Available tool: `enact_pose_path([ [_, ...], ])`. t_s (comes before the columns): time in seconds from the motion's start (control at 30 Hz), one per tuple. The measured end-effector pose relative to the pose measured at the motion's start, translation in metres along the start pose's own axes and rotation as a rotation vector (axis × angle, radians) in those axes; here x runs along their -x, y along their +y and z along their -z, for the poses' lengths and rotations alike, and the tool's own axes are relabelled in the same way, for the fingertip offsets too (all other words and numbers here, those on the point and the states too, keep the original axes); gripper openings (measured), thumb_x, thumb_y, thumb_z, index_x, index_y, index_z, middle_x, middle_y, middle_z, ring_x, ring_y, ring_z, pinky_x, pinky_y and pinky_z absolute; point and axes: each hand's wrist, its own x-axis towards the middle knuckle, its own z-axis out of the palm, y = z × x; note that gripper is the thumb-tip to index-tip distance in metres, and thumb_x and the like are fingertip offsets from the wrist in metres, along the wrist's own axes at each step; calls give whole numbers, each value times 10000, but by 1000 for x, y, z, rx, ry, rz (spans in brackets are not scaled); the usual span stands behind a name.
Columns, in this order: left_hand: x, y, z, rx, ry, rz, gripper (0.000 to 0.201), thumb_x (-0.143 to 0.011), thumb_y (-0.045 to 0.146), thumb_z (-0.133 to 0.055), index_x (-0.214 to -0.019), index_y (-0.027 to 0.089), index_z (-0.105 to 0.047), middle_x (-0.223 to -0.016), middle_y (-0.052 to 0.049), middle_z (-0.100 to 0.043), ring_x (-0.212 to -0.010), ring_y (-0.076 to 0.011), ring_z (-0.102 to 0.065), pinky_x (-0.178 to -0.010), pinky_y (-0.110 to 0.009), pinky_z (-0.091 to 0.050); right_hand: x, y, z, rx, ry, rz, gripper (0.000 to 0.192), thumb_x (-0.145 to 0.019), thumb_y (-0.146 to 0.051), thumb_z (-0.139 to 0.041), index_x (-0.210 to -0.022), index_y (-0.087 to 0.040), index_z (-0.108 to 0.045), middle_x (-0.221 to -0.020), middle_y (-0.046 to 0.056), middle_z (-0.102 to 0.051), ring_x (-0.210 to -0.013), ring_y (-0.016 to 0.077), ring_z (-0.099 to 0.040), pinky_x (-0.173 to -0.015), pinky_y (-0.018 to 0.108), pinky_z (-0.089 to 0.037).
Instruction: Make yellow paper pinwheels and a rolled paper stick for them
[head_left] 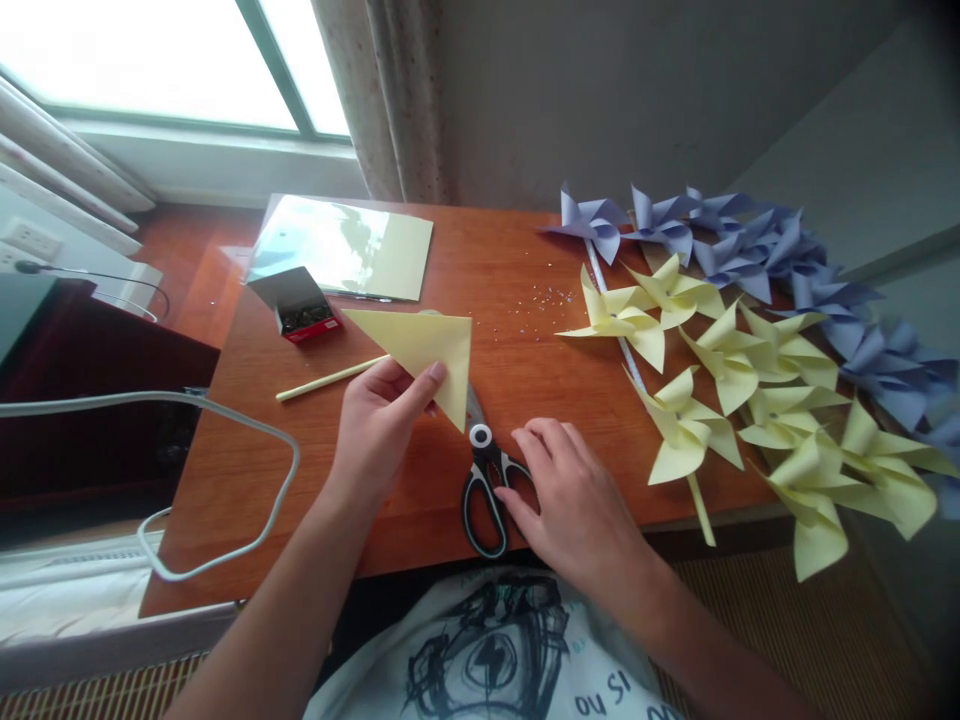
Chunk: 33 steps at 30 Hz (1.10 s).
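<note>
Wooden bench [517, 300] under window, curtain behind. Your left hand [379, 420] pinches folded yellow paper triangle [424, 350], thumb on top, raised just above bench. Your right hand [570, 490] lies loosely curled, fingers on black scissors [484, 480], gripping nothing. Small open box [298, 305] at back left holds dark pins, contents too small to tell apart. Yellow stick [330, 378] beside left hand. Yellow pinwheels [720, 390] and purple pinwheels [750, 245] piled right. Sheets [345, 245] behind box.
</note>
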Motion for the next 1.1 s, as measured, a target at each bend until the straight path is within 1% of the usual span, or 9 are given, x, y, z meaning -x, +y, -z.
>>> enact_pose_path([
  [0.1, 1, 0, -2, -27, 9, -26, 258, -747, 343, -829, -928, 168, -774, -821, -40, -740, -652, -138, -614, -575, -226, -455, 7, -12, -1, -4, 70, -6, 298, -887, -261, -677, -1153, -168, -581, -1101, 136, -631, -1004, 314, -586, -846, 451, -523],
  [0.2, 1, 0, -3, -40, 28, -40, 247, -740, 344, -833, -903, 168, -772, -827, -36, -744, -639, -132, -608, -568, -224, -452, 14, -26, -8, -9, 5, 1, 454, -841, -436, -747, -1170, -175, -575, -975, 103, -646, -891, 305, -596, -758, 452, -529],
  [0.27, 1, -1, -3, -46, 29, -44, 253, -744, 344, -830, -915, 167, -773, -836, -36, -743, -648, -133, -611, -573, -224, -454, 16, -32, -13, 11, -33, -9, 513, -792, -448, -797, -1168, -177, -576, -974, 96, -646, -867, 303, -593, -731, 453, -527],
  [0.43, -2, -4, -1, -61, 32, -47, 263, -751, 352, -827, -928, 165, -774, -829, -34, -733, -644, -132, -611, -575, -226, -457, 14, -25, -8, 69, -87, -119, 254, -864, -217, -698, -1093, -187, -593, -997, 87, -644, -907, 289, -602, -791, 442, -519],
  [0.73, -4, -2, -1, -36, 54, -101, 208, -775, 318, -815, -926, 178, -781, -791, -21, -707, -640, -110, -591, -575, -208, -467, 1, 0, 8, 79, -163, -235, 98, -903, -278, -614, -906, -189, -655, -898, 85, -666, -887, 301, -654, -757, 427, -518],
  [0.83, -3, 9, -6, -11, 49, -132, 179, -779, 292, -813, -913, 179, -780, -798, -24, -708, -650, -107, -593, -575, -201, -474, -3, 17, 9, -213, -114, -290, 128, -897, -294, -611, -892, -190, -685, -851, 71, -682, -806, 266, -674, -746, 408, -523],
  [0.93, -5, 23, -16, 2, 15, -182, 157, -785, 283, -809, -898, 178, -778, -770, -18, -698, -640, -106, -585, -563, -200, -473, -9, 37, 7, -892, -37, -369, 253, -849, -312, -693, -1076, -202, -679, -987, 69, -715, -894, 229, -702, -827, 369, -548],
  [1.0, -8, 30, -25, -3, -16, -207, 156, -784, 288, -808, -892, 180, -776, -754, -15, -694, -631, -110, -584, -561, -209, -479, -12, 45, 5, -1299, -13, -411, 307, -821, -360, -757, -1075, -207, -674, -988, 51, -705, -887, 192, -695, -831, 326, -548],
  [1.1, -15, 33, -36, 3, -55, -228, 150, -780, 290, -810, -880, 184, -773, -774, -17, -709, -639, -114, -594, -556, -212, -479, -18, 49, 2, -1629, 18, -375, 304, -822, -424, -782, -998, -194, -692, -928, 24, -653, -785, 125, -634, -733, 245, -513],
])
